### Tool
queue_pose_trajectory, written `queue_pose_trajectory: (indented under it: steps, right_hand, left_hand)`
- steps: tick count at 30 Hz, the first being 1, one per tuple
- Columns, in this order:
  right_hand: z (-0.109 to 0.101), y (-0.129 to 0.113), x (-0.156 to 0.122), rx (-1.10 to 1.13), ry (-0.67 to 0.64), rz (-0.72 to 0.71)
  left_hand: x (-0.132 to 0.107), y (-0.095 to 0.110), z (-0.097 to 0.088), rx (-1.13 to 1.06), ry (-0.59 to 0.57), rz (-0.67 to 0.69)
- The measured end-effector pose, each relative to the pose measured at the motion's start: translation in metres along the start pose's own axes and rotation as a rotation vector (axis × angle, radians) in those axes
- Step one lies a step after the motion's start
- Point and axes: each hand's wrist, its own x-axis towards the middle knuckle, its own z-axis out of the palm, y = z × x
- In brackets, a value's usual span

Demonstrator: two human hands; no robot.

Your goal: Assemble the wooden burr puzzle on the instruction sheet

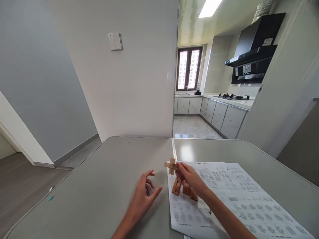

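My right hand [190, 177] pinches a small cross-shaped assembly of light wooden puzzle pieces [171, 165] just above the table, at the top left corner of a printed instruction sheet [236, 199]. Under that hand lie a few darker brown wooden pieces [177, 187] on the sheet. My left hand [143, 197] hovers over the bare grey table [99, 186] to the left of the sheet. Its fingers are spread and curled, and it holds nothing.
The table has a seam [173, 149] down its middle and rounded edges. A white wall with a light switch [115, 41] stands behind it. A kitchen with cabinets [224, 114] and a range hood [254, 59] opens at the back right.
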Motion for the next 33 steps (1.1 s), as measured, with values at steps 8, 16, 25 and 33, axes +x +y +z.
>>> queue_pose_trajectory:
  steps: [8, 16, 25, 33]
  right_hand:
    - [-0.131, 0.022, -0.025, -0.389, 0.447, -0.07]
    - [-0.187, 0.034, -0.047, -0.819, 0.687, -0.056]
    - [-0.182, 0.035, -0.053, -0.986, 0.682, -0.038]
    - [-0.185, 0.038, -0.052, -1.012, 0.695, -0.004]
  left_hand:
    - [0.001, 0.005, 0.0, 0.145, -0.023, 0.046]
    - [0.009, 0.008, 0.008, 0.235, -0.085, 0.131]
    - [0.038, 0.03, 0.055, 0.38, -0.107, 0.179]
    - [0.055, 0.029, 0.074, 0.535, -0.137, 0.133]
